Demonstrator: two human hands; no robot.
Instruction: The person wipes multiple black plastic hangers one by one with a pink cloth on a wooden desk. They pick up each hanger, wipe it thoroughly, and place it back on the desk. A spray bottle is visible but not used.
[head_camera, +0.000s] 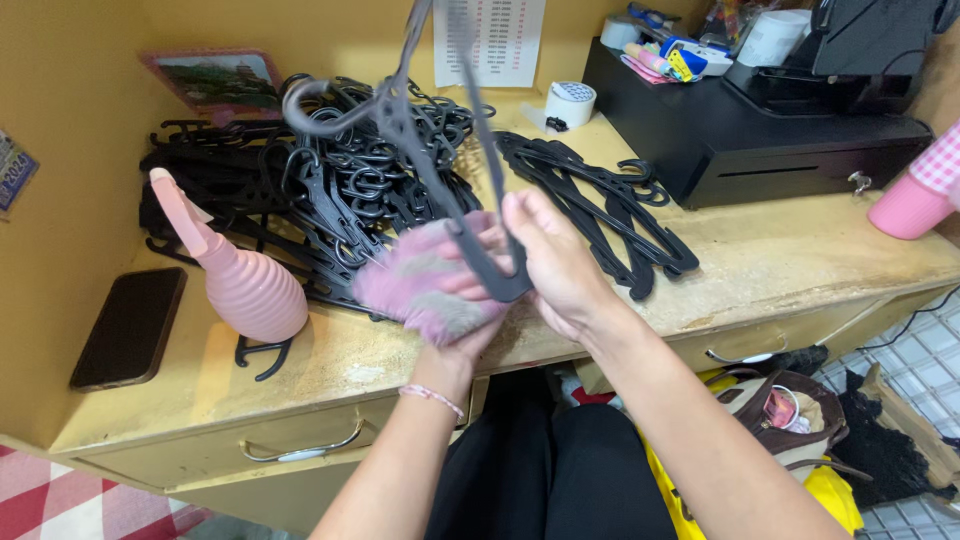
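My left hand (455, 330) grips a pink fuzzy cloth (420, 280) and presses it against the lower end of a black plastic hanger (470, 200). My right hand (555, 265) holds that same hanger by its bottom corner, raised above the desk, hook end up near the top of the view. Behind the hands lies a large heap of black hangers (330, 180). A smaller stack of black hangers (600, 200) rests to the right of my hands.
A pink ribbed squeeze bottle (245, 280) and a dark phone (130, 325) sit at the left on the yellow wooden desk (800, 260). A tape roll (570, 103), a black cash drawer (770, 140) and a pink cup (905, 205) stand at the back right. Drawers are below.
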